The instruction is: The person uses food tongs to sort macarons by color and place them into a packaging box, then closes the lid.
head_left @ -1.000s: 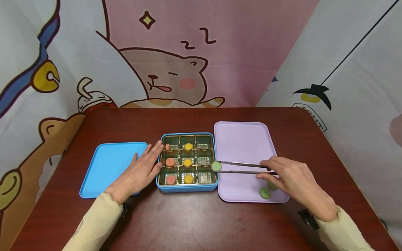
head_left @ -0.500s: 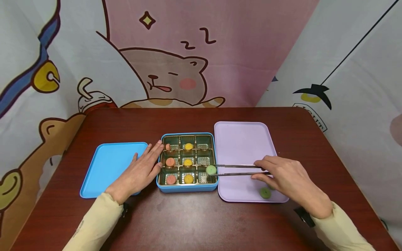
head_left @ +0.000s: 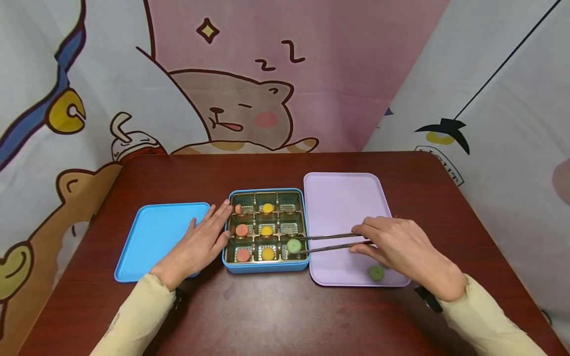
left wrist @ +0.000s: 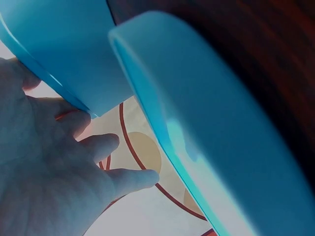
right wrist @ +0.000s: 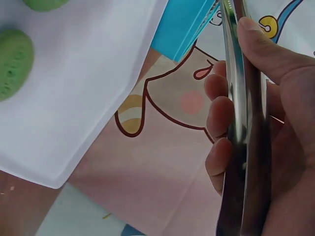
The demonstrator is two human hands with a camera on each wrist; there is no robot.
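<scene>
Gripping the tongs (right wrist: 253, 128) between thumb and curled fingers, the right hand (head_left: 394, 247) is positioned above the lilac tray (head_left: 343, 202). The green disc (head_left: 294, 245) is located well apart from that hand, to its left, between the tong tips at the near right compartment of the blue box (head_left: 267, 268) (whether it touches the compartment floor cannot be told). The left hand (head_left: 199, 242), fingers straight and slightly apart, rests against the box's left side.
</scene>
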